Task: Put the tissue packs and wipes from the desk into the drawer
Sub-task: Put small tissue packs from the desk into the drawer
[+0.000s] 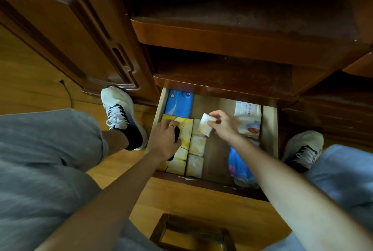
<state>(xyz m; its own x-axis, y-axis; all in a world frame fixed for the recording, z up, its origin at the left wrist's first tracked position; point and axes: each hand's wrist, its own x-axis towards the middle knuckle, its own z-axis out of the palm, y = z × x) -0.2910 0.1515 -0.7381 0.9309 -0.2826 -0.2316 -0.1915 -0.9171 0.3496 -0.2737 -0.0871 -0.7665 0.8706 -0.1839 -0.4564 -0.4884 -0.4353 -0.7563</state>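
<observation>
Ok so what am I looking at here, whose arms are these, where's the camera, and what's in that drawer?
The camera sits on a person's head, looking down at their own arms, knees and shoes. Below is an open wooden drawer. The left hand rests on a yellow tissue pack; behind that lies a blue pack. The right hand pinches a small pale tissue pack above a row of similar small packs. A white wipes pack lies on the right side.

Blue pack (pixel 178 103), yellow pack (pixel 181 137), brown drawer (pixel 269 121).
</observation>
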